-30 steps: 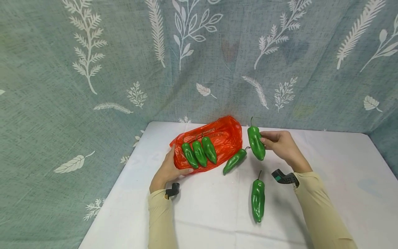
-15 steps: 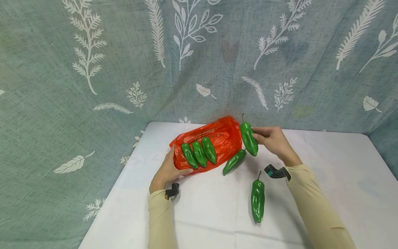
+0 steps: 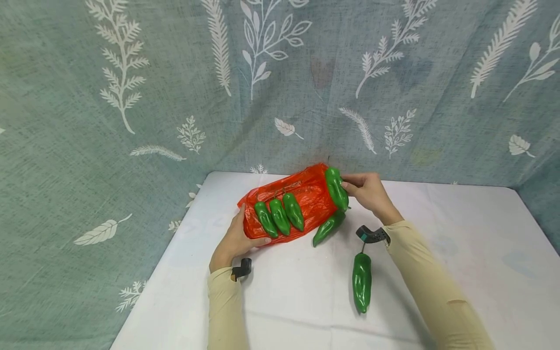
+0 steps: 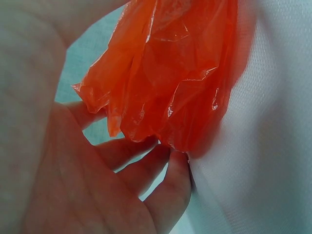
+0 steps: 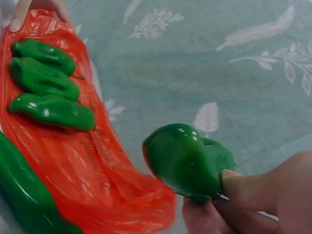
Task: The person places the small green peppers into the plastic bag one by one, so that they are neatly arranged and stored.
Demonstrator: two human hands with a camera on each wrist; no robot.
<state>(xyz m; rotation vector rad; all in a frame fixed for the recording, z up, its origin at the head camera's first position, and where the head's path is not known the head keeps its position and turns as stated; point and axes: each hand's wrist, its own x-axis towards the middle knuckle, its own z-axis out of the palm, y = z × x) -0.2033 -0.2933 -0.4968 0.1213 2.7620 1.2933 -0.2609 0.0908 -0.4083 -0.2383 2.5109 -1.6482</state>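
In the head view, a red plastic bag (image 3: 312,197) lies flat at the back of the white table, with three green peppers (image 3: 280,216) side by side on its left half. My left hand (image 3: 234,245) holds the bag's left end, thumb at the front edge; its fingers (image 4: 165,195) curve against the crinkled plastic in the left wrist view. Over the bag's right end, my right hand (image 3: 369,192) pinches another green pepper (image 3: 336,188) between thumb and fingers. In the right wrist view this held pepper (image 5: 178,158) points its tip at the camera.
One green pepper (image 3: 329,227) lies by the bag's front right edge, just below the held one. Nearer me, another pepper (image 3: 361,283) lies on the white tablecloth (image 3: 297,301), close to my right forearm. A green leaf-patterned curtain (image 3: 280,97) hangs behind the table.
My right hand has moved left with its pepper, from right of the bag to over its right end. My left hand and the other peppers have stayed in place.
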